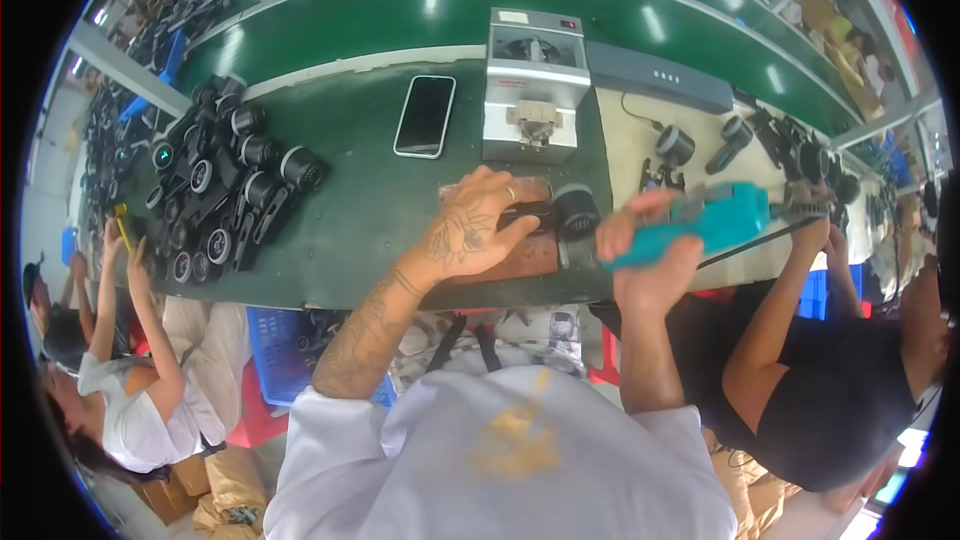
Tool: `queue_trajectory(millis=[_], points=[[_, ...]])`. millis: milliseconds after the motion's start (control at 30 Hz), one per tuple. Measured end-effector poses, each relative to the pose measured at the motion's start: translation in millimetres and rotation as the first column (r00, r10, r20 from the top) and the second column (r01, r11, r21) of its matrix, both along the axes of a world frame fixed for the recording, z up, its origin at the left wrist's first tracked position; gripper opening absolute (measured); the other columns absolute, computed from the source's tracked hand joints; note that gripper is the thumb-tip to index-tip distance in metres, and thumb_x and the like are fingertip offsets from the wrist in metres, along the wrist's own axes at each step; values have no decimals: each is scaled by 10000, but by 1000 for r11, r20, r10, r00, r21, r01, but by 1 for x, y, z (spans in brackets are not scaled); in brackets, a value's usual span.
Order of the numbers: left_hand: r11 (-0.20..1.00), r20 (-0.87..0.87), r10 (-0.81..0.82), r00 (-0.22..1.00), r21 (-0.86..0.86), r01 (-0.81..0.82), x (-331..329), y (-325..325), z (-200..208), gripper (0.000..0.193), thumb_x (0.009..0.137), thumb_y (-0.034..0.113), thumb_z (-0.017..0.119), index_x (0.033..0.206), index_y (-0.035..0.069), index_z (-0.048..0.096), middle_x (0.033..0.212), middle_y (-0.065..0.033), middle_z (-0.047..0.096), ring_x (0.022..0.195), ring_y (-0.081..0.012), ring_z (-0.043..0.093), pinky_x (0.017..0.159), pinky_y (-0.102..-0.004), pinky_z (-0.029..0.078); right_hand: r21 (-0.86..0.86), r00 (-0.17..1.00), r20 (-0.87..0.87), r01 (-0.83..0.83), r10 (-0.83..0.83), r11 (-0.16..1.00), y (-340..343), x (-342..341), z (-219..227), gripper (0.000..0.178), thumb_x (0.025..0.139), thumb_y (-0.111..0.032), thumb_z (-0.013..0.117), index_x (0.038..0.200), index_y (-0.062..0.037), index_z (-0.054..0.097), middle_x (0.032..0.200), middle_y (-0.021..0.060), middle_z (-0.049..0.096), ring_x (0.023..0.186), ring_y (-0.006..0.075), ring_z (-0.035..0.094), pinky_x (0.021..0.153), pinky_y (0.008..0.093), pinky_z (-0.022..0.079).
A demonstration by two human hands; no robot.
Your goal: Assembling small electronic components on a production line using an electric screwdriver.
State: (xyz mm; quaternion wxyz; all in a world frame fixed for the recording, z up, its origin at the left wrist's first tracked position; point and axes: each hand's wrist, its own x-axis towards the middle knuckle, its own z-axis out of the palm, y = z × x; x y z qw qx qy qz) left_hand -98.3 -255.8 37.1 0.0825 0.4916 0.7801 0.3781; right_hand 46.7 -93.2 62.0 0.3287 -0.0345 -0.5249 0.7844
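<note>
While the left hand [472,227] clasps one device [576,208], the right [655,275] clenches one teal tool [722,217].

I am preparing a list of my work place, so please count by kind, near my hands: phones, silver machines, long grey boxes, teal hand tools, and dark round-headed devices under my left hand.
Phone: 1
Silver machine: 1
Long grey box: 1
Teal hand tool: 1
Dark round-headed device under the left hand: 1
Total: 5

White short-sleeved shirt [420,460] (blotchy yellow print [515,438]), tattooed left forearm [365,345], ring [511,194] on the left hand [468,228].
</note>
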Motion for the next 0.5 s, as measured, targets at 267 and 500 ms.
queue_trajectory(millis=[267,500], points=[[979,-132,7,991,202,20,-12,-6,-37,305,902,288,694,1158,120,696,1050,-58,629,985,-286,581,897,-412,490,282,981,-68,192,-180,940,-4,-134,14,458,997,-451,620,1064,1,585,736,40,590,631,131,579,559,261,442],[987,-165,-1,986,159,28,-8,-4,-40,412,901,361,699,1226,115,642,1086,-82,638,1040,-287,590,965,-427,468,462,975,-166,210,-148,862,6,-157,-20,442,1018,-451,581,1028,-9,571,716,53,586,628,153,587,578,287,469]])
